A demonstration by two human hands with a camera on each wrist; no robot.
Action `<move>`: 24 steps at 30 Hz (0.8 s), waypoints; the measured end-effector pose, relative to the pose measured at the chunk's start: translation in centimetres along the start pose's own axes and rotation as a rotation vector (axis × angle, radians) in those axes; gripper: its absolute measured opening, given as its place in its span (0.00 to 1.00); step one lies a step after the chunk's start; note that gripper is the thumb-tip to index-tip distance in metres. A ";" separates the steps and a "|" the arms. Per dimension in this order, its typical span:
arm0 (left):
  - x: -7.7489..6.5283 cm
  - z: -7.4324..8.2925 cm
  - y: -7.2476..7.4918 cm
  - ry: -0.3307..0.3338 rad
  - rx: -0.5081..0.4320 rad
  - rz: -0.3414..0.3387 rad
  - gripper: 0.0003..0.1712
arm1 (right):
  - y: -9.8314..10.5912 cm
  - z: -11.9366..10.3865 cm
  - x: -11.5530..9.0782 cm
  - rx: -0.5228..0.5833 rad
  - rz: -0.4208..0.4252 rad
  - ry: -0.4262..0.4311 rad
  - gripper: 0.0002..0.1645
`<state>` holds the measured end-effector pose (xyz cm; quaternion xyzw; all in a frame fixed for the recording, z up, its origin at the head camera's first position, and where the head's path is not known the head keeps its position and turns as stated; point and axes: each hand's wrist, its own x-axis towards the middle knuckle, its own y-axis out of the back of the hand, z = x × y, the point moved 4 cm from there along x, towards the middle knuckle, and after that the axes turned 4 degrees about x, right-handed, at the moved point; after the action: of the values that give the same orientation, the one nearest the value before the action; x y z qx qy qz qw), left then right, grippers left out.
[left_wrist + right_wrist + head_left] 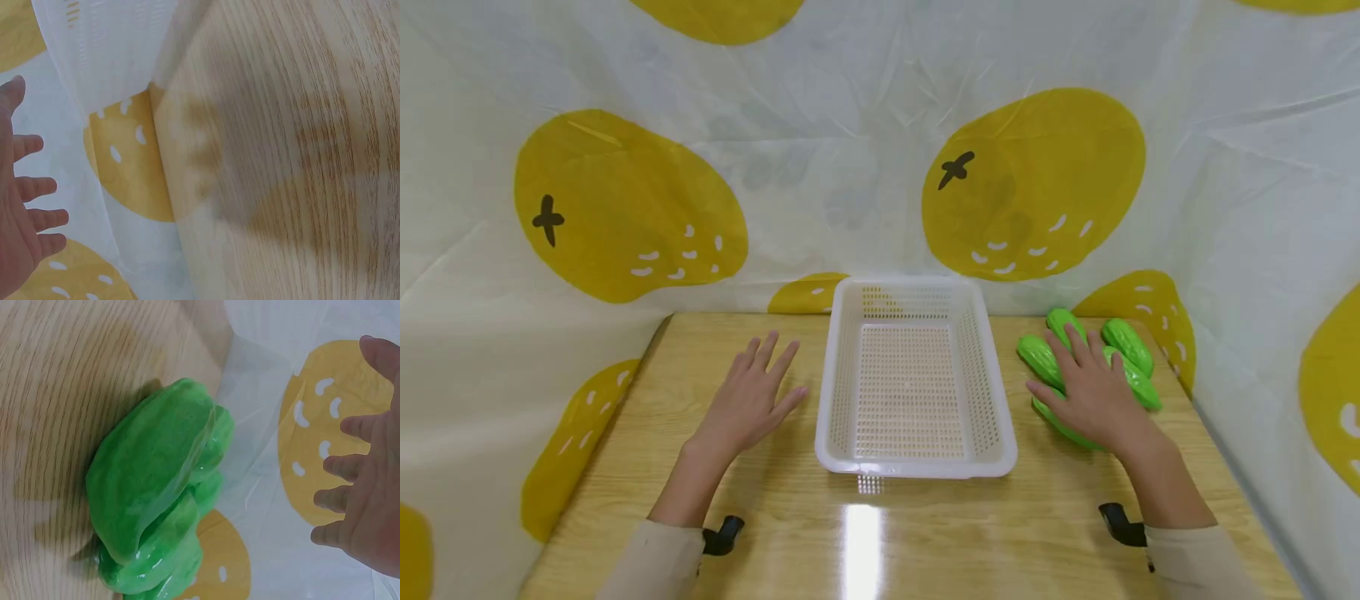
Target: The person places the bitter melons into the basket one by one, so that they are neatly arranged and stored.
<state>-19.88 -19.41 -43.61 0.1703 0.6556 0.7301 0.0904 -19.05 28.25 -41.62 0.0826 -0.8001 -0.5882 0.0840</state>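
Note:
A white perforated plastic basket stands on the table between the two hands. To its left my left hand hovers above the wood, fingers spread and holding nothing; the left wrist view shows this hand apart from the table. My right hand is over several glossy green, ridged, tapering vegetables that look like bitter melons. In the right wrist view a gap separates the right hand from the nearest green bitter melon. In the head view this hand partly hides the pile.
The wooden table ends at the back against a white cloth printed with yellow fruit. Cloth also hangs along the left and right sides. Dark wrist straps sit at both cuffs.

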 end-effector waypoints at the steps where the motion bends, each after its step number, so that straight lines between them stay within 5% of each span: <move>1: 0.1 0.0 0.0 -0.005 -0.004 0.000 0.45 | 0.0 0.1 0.0 0.010 -0.001 0.003 0.54; 7: 0.3 0.4 -0.1 -0.028 -0.049 -0.006 0.44 | 0.0 0.9 0.0 0.060 -0.012 0.015 0.53; 16: 0.4 1.0 -0.6 -0.035 -0.283 -0.031 0.43 | -0.2 2.4 -0.5 0.193 -0.021 0.042 0.50; 24: 0.8 1.3 -0.9 -0.020 -0.392 -0.050 0.43 | -0.6 3.6 -0.7 0.206 -0.012 0.079 0.49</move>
<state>-20.26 -17.80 -44.29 0.1402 0.5041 0.8395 0.1464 -19.14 31.56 -43.26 0.1187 -0.8520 -0.4995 0.1028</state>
